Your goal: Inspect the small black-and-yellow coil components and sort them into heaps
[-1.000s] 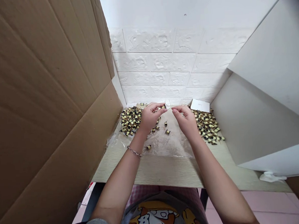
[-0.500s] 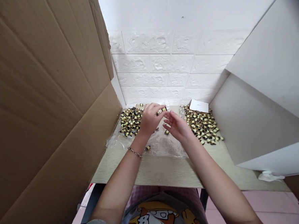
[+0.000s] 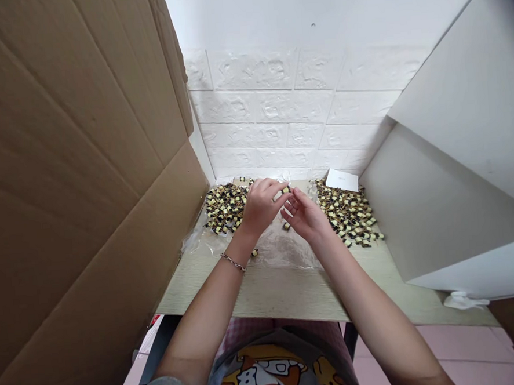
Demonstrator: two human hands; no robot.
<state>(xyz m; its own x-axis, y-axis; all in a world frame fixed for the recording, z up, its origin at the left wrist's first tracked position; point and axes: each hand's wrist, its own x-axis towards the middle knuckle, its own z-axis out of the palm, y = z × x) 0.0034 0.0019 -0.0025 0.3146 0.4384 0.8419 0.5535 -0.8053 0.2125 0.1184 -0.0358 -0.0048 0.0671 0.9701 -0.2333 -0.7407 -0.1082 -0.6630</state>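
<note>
A seated person works two-handed at a wood-grain worktop point(image 3: 250, 294), the left hand point(image 3: 262, 206) clenched in a pinch on a small black-and-cream wound component point(image 3: 285, 190), held between thumb and fingertips above a clear plastic sheet point(image 3: 286, 250). The right hand point(image 3: 305, 217) sits just beside it, open, its fingers loosely curled and parted, with nothing visible in its grasp. Two heaps of like components flank the hands: the left heap point(image 3: 225, 209) and the right heap point(image 3: 345, 215). A lone piece point(image 3: 286, 226) lies just under the right hand's fingers, and another point(image 3: 254, 252) lies near the left wrist, which wears a chain bracelet point(image 3: 233, 262). A white card point(image 3: 341, 180) lies behind the right heap. A brown cardboard sheet point(image 3: 64, 169) stands at left, a white brick-pattern wall point(image 3: 296, 114) ahead.
</note>
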